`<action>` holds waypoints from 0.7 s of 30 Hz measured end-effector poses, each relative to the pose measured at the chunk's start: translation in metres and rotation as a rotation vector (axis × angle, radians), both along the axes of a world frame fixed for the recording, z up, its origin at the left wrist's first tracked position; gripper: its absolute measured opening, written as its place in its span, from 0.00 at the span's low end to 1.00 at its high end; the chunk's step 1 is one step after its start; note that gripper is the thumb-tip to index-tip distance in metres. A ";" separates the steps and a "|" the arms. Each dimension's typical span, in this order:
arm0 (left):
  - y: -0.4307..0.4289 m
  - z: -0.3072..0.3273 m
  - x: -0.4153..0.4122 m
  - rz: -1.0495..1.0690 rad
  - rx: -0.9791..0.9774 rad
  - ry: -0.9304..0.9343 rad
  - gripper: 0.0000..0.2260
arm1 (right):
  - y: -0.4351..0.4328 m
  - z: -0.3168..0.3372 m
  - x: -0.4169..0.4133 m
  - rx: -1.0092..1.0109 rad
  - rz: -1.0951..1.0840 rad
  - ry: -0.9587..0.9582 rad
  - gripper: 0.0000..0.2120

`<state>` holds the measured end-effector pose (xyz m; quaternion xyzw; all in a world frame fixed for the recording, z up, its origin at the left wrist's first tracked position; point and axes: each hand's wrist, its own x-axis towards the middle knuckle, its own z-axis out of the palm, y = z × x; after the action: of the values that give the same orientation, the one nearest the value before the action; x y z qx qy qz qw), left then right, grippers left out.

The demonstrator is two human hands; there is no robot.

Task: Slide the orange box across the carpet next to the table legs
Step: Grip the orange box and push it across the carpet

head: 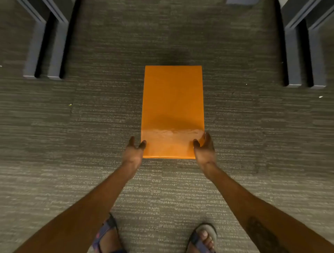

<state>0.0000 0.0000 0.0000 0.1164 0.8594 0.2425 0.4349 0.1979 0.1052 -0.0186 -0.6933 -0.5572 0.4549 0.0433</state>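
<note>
A tall orange box (172,108) stands on the grey carpet (90,144) in the middle of the view, seen from above. My left hand (133,152) is at the box's near left corner, thumb touching the near face and fingers spread beside the left side. My right hand (204,149) cups the near right corner, thumb on the near face and fingers around the right side. Neither hand wraps the box fully. Dark grey table legs stand at the far left (43,54) and far right (303,57).
My two sandalled feet (108,236) (203,238) stand on the carpet below the arms. A pale object's edge (242,1) shows at the top. Small white specks (320,97) lie on the carpet. Open carpet stretches between the two pairs of legs beyond the box.
</note>
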 end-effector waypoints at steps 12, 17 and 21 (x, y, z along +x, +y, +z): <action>0.005 -0.019 -0.009 0.021 0.167 -0.199 0.18 | 0.018 -0.038 -0.001 -0.158 -0.307 0.288 0.16; 0.002 -0.016 -0.011 0.086 0.166 -0.242 0.21 | 0.017 -0.038 0.001 -0.160 -0.381 0.335 0.11; -0.003 -0.010 -0.017 0.131 0.171 -0.298 0.21 | 0.011 -0.031 -0.003 -0.174 -0.369 0.325 0.13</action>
<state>-0.0165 -0.0028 -0.0096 0.0598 0.7675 0.3570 0.5291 0.1952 0.1165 -0.0500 -0.7022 -0.3656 0.5910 0.1546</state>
